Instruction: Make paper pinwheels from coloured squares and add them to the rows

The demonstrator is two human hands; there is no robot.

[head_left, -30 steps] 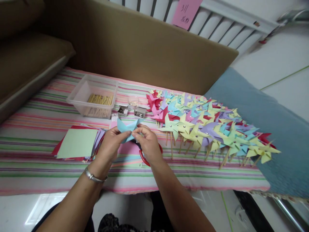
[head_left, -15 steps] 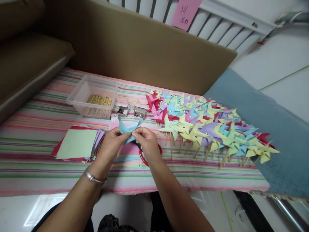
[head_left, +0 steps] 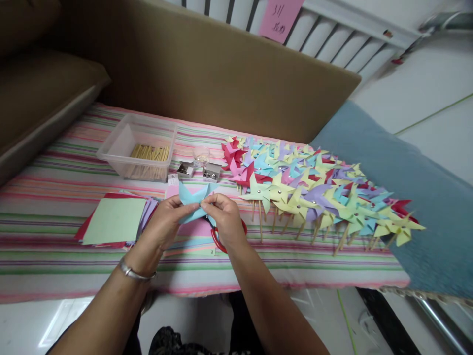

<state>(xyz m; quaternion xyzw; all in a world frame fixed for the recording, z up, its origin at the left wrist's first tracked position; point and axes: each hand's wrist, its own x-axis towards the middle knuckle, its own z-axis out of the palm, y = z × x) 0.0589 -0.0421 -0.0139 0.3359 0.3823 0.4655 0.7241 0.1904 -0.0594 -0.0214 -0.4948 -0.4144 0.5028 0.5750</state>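
Head view: the left hand [head_left: 166, 222] and right hand [head_left: 228, 221] pinch a folded blue paper [head_left: 189, 197] in their grip, above a striped cloth [head_left: 273, 270]. Paper stack [head_left: 114, 221] lies left, pinwheels [head_left: 320, 198] right.

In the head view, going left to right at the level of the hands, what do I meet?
Stack of coloured paper sheets → left hand → folded light blue paper, pinched by both hands → right hand → crowd of pinwheels on sticks. Scissors left out: the right hand overlaps them.
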